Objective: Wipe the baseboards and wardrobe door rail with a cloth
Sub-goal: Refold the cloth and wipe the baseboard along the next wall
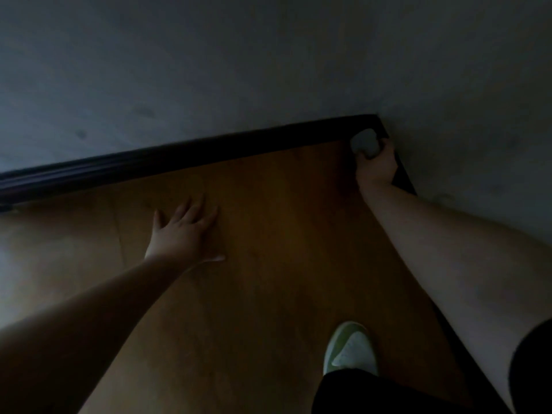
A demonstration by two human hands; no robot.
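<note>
My right hand (377, 167) has its fingers curled round a balled-up grey cloth (365, 144), pressing it into the far right corner where the two dark baseboards (191, 150) meet. My left hand (185, 231) is flat on the wood floor (283, 234), fingers spread, holding nothing, just propping me up. It's too dim to tell which stretches are already clean. No wardrobe rail in sight, so I reckon that part's still to do. My green-and-white shoe (351, 348) is near the bottom.

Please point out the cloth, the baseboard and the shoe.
cloth (365, 142), head view: its grey middle.
baseboard (179, 156), head view: dark face along the far wall.
shoe (351, 348), head view: its top.
</note>
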